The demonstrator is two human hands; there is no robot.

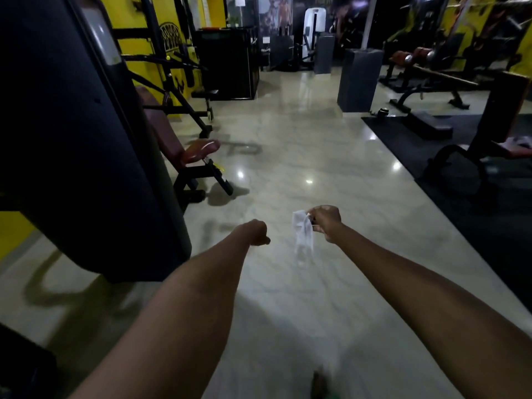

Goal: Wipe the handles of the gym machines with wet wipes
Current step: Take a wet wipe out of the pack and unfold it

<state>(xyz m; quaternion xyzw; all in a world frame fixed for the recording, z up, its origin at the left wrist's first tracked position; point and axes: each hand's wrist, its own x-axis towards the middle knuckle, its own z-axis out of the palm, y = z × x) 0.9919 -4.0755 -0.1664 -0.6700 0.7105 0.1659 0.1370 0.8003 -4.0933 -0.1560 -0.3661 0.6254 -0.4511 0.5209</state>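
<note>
Writing: none legible. Wipe (302,236) hangs lengthwise downward, pinched at its top by right hand (325,221); left hand (256,233) fisted, empty.

I stand on a pale, glossy marble floor (302,133) that throws back small bright spots from the lights overhead. The room is dim. Close on my left rises a big dark machine housing (72,139), and just past it a maroon padded seat (184,148) on a black frame. Behind these runs a yellow wall (138,47). To my right a black rubber mat (408,139) covers the floor under black benches (431,79) with reddish pads. A grey pillar (359,79) stands mid-room, and a white machine (313,30) sits against the dark far wall.
</note>
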